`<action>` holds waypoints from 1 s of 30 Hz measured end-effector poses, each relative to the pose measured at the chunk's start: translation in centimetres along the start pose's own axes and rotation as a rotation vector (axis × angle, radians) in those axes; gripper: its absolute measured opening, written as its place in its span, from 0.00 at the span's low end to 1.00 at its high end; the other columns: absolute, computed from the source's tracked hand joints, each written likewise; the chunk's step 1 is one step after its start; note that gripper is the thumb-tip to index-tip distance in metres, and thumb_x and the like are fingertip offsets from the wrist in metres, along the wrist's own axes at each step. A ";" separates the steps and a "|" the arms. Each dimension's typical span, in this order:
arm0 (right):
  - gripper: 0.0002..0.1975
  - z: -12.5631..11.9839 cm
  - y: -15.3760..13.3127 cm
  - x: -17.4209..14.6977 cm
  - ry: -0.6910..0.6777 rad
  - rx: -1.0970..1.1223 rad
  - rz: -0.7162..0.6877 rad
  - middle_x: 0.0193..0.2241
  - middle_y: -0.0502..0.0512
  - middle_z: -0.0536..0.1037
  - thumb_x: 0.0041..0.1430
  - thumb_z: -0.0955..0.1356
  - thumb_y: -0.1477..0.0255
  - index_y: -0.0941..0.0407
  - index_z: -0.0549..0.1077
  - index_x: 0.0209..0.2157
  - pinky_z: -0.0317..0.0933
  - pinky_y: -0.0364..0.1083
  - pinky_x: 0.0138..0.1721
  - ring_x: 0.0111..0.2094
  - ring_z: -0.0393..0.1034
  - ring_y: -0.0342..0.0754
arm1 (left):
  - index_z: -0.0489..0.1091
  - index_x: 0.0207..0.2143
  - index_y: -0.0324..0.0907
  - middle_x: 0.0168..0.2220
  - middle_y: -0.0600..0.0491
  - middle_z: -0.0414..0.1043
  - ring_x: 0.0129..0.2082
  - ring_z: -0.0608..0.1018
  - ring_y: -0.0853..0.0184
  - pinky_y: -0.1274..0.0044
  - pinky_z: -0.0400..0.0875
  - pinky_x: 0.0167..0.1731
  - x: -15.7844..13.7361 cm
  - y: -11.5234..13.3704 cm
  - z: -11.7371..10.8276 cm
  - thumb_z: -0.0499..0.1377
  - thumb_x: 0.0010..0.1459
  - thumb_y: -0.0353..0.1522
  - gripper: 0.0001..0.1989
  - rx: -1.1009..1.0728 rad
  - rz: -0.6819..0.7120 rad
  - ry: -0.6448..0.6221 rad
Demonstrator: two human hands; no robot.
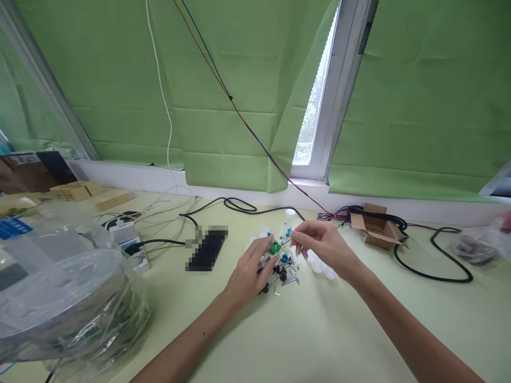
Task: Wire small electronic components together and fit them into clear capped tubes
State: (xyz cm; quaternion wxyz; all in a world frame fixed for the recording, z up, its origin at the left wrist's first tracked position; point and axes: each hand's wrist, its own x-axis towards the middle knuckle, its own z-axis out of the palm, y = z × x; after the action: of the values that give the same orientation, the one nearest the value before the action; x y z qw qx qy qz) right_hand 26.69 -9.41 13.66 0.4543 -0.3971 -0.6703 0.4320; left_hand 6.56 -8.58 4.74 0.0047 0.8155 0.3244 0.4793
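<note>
My left hand point(251, 268) is curved over a pile of small parts, thumb and fingers around a shiny green part point(275, 248). My right hand point(321, 241) is closed in a pinch on a thin metal rod point(285, 242) that points toward the green part. A small blue part point(288, 232) shows beside the right fingertips; whether they touch it is unclear. Below the hands lie another blue part point(285, 258), black knob-like pieces point(283, 274) and thin L-shaped metal keys point(294, 279). White translucent round pieces point(319, 267) lie partly under my right hand.
At left stand a plastic-wrapped spool point(67, 314), a power strip with plugs point(123, 232) and a dark pixelated rectangle point(208, 250). A clear container point(290, 215) is behind the pile. Right of it are an open cardboard box point(377, 229), black cable point(443, 277) and a bagged item point(479, 244).
</note>
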 end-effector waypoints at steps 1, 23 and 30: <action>0.15 0.0 0.1 0.0 -0.008 0.014 0.001 0.23 0.51 0.74 0.55 0.71 0.61 0.58 0.74 0.25 0.63 0.42 0.24 0.22 0.67 0.41 | 0.58 0.59 0.44 0.47 0.46 0.71 0.43 0.75 0.64 0.71 0.72 0.44 0.0 0.1 0.0 0.56 0.63 0.27 0.23 -0.005 -0.008 0.003; 0.14 0.8 1.6 0.1 -0.077 -0.051 -0.001 0.20 0.49 0.71 0.53 0.71 0.61 0.58 0.73 0.25 0.62 0.42 0.22 0.20 0.65 0.41 | 0.62 0.54 0.43 0.44 0.46 0.72 0.44 0.76 0.63 0.72 0.73 0.42 -0.5 0.9 0.4 0.57 0.61 0.26 0.19 -0.037 0.051 0.050; 0.12 1.0 1.7 0.0 -0.064 -0.089 0.002 0.19 0.48 0.70 0.54 0.70 0.63 0.57 0.72 0.25 0.62 0.42 0.21 0.20 0.65 0.42 | 0.62 0.54 0.43 0.43 0.46 0.73 0.43 0.76 0.63 0.72 0.72 0.42 -0.5 1.0 0.4 0.57 0.61 0.26 0.18 -0.035 0.050 0.052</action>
State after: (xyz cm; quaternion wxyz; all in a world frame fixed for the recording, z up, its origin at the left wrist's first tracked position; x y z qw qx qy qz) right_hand 25.98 -9.09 11.87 0.4140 -0.4036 -0.7026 0.4149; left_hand 7.20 -9.53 4.50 -0.0013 0.8104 0.2956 0.5059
